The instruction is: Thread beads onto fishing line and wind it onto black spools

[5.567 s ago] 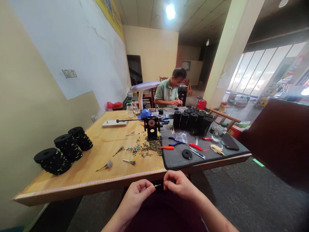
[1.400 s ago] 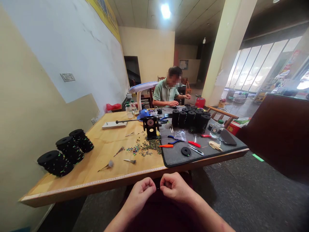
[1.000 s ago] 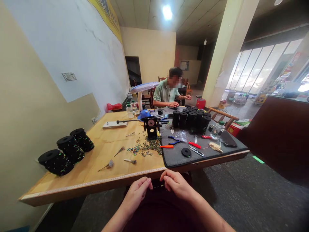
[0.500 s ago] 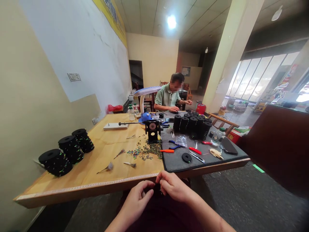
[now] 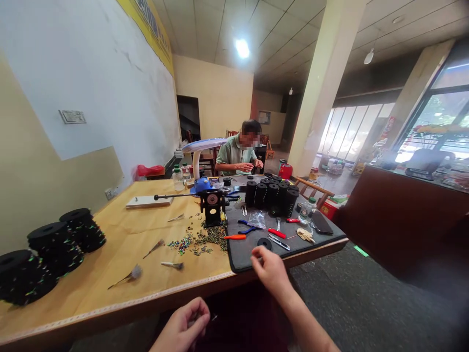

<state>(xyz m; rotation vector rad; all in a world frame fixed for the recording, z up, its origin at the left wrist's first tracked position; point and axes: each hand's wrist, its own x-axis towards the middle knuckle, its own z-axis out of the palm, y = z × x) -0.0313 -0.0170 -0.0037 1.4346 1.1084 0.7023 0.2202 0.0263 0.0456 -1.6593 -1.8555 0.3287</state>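
My left hand is in front of the table edge, its fingers curled and the thumb against the index finger. Just right of its fingertips shows a tiny pale sliver, too small to name. My right hand is over the front edge of the grey mat, fingertips drawn together; what they hold, if anything, is hidden. Right behind it lies a black foam spool disc. Close by on the mat are a snipping cutter, a red-handled tool and blue-handled pliers.
A hand-cranked winder stands mid-table behind loose small beads. Brushes lie to the left, near black spools. More black spools stand on the mat beside a bottle. Opposite sits a person.
My hands have moved apart: the right went up and over the mat, the left down and leftward. The view has turned right. The person opposite has brought both hands together.
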